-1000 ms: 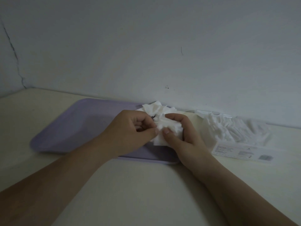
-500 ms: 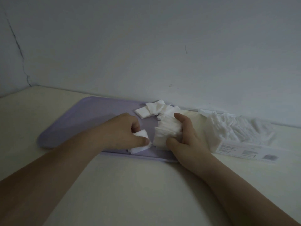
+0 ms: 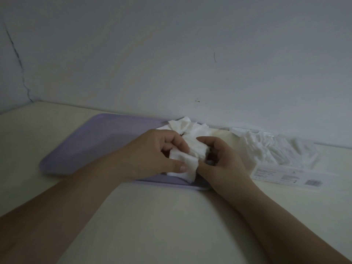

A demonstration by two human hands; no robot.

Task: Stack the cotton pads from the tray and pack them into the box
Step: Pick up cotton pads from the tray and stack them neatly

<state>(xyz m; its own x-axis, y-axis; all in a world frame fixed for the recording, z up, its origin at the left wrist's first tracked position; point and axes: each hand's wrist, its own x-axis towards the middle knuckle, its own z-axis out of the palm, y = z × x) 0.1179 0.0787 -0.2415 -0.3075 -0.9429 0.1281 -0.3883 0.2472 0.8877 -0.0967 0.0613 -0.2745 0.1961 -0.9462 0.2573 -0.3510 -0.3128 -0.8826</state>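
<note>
Both hands gathering cotton pads over the right end of the tray.

The left hand [image 3: 152,155] has its fingers curled and thumb pressed onto a white cotton pad [image 3: 183,162], gripping it against the stack [image 3: 197,149] held by the right hand [image 3: 222,161], whose fingers wrap closed around the far side of that stack. Both hands work above the near right corner of the lilac tray [image 3: 91,141]. Loose cotton pads [image 3: 182,124] lie in a heap at the tray's far right edge, against the wall [image 3: 171,54]. The box [image 3: 282,159], clear and labelled, sits on the table [image 3: 162,225] just right of the tray, already holding white pads. Lighting is dim; individual pad edges within the stack cannot be told apart.
</note>
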